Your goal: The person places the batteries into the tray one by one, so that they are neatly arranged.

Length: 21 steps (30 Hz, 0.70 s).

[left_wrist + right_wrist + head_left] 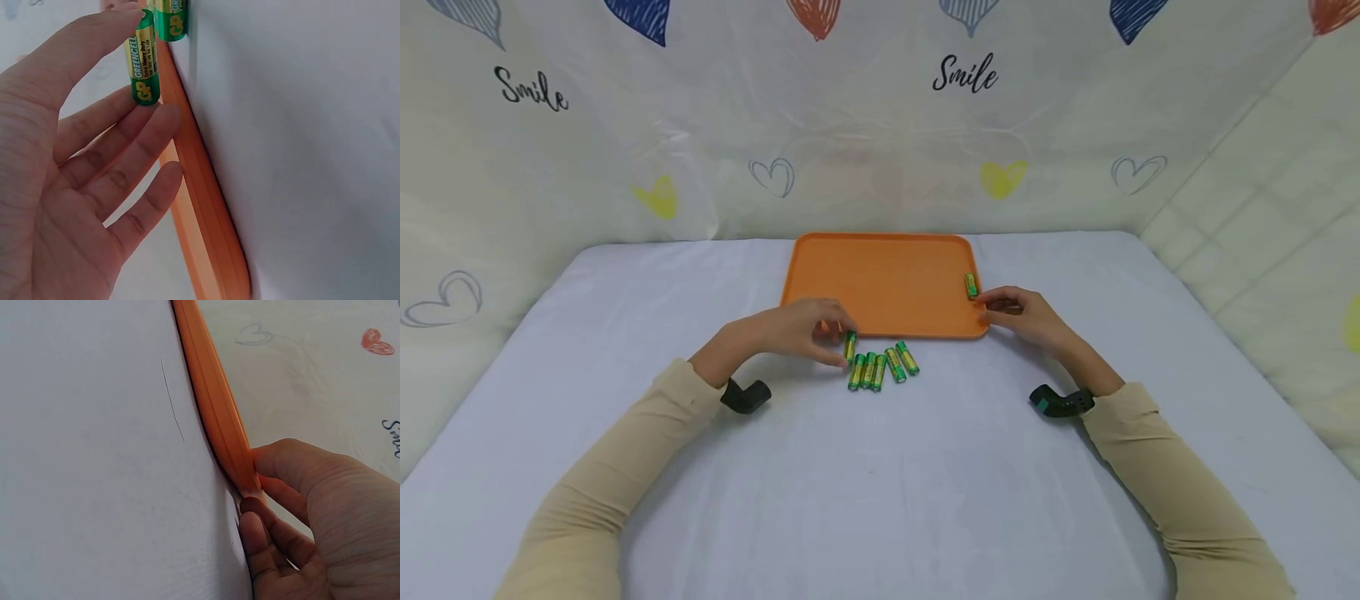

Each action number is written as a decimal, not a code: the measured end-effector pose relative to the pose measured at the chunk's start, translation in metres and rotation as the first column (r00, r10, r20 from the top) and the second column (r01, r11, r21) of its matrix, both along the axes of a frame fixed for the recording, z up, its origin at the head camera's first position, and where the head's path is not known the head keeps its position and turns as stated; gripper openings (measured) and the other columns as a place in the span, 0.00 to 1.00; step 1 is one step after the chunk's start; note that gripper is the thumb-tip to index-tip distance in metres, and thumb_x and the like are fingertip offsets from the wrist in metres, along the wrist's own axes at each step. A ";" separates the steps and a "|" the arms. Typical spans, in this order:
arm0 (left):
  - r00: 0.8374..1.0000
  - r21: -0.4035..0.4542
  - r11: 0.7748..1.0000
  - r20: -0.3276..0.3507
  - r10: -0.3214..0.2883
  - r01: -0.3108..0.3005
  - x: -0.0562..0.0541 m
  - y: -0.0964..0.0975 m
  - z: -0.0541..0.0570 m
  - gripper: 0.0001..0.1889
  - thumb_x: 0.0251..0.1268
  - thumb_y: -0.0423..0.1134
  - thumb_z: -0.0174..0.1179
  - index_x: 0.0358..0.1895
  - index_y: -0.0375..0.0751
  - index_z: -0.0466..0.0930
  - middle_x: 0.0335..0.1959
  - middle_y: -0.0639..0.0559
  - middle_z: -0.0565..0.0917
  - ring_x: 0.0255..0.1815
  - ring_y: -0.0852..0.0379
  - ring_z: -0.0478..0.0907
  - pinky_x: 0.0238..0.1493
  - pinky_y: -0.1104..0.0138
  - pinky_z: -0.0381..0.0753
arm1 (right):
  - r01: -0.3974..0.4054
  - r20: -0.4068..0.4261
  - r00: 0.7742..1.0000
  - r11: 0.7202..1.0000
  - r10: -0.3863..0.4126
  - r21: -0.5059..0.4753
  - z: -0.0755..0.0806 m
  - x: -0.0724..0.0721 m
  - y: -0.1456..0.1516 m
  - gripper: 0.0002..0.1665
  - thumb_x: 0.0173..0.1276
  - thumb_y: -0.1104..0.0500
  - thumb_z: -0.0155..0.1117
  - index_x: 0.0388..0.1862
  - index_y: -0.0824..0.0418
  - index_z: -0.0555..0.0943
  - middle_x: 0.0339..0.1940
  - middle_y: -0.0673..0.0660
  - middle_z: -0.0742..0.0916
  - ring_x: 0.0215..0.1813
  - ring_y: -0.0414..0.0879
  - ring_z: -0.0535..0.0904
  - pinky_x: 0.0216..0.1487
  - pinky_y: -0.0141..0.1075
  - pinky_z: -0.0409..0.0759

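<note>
At the front edge of the orange tray [887, 283], my left hand [808, 329] pinches a green and gold battery [144, 62] between thumb and fingertips. Its other fingers spread loosely beside the tray's rim. Just in front lie several more batteries [878, 372], side by side on the white cloth; one [172, 19] shows at the top of the left wrist view. My right hand [1026, 317] holds the tray's right rim near the front corner, thumb against the rim [219, 394] and other fingers curled. A single battery [971, 286] lies inside that right edge, close to the fingertips.
A white cloth [880, 483] covers the table. Behind it hangs a pale printed backdrop [880, 125] with hearts and "Smile" lettering. Dark camera mounts [747, 397] sit on both wrists, close over the cloth.
</note>
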<state>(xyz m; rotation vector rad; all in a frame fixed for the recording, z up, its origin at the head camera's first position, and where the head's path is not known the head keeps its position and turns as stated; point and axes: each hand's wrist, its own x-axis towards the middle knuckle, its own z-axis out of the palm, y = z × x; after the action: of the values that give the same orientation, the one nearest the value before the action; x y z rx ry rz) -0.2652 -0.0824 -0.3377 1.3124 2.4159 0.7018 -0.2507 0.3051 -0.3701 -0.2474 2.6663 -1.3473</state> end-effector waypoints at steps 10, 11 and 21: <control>1.000 0.019 1.000 0.008 0.000 0.000 -0.007 0.004 0.003 0.27 0.57 0.46 0.71 0.58 0.35 0.79 0.50 0.50 0.80 0.46 0.55 0.77 0.49 0.62 0.78 | -0.005 -0.011 1.000 1.000 0.005 -0.017 -0.002 -0.002 0.000 0.24 0.71 0.57 0.62 0.63 0.65 0.75 0.61 0.64 0.80 0.58 0.51 0.73 0.52 0.25 0.71; 1.000 0.025 1.000 0.006 -0.005 0.005 -0.007 0.004 0.003 0.27 0.57 0.45 0.71 0.58 0.35 0.79 0.49 0.50 0.80 0.46 0.55 0.77 0.49 0.62 0.78 | -0.008 -0.014 1.000 1.000 0.008 -0.020 -0.001 -0.002 0.000 0.24 0.71 0.57 0.63 0.62 0.65 0.76 0.60 0.64 0.80 0.58 0.51 0.73 0.53 0.25 0.71; 1.000 0.084 0.996 -0.006 -0.019 0.019 -0.016 0.013 -0.002 0.25 0.59 0.45 0.70 0.57 0.36 0.79 0.51 0.50 0.81 0.47 0.55 0.77 0.51 0.60 0.77 | -0.004 -0.023 1.000 1.000 0.004 -0.007 0.000 -0.001 0.002 0.24 0.70 0.55 0.64 0.61 0.64 0.77 0.59 0.63 0.81 0.58 0.51 0.74 0.55 0.30 0.71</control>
<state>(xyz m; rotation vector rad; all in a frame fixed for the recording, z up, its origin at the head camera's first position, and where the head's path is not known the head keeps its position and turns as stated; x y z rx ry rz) -0.2811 -0.0690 -0.3399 1.3689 2.3981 0.8037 -0.2516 0.3067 -0.3704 -0.2703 2.6787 -1.3617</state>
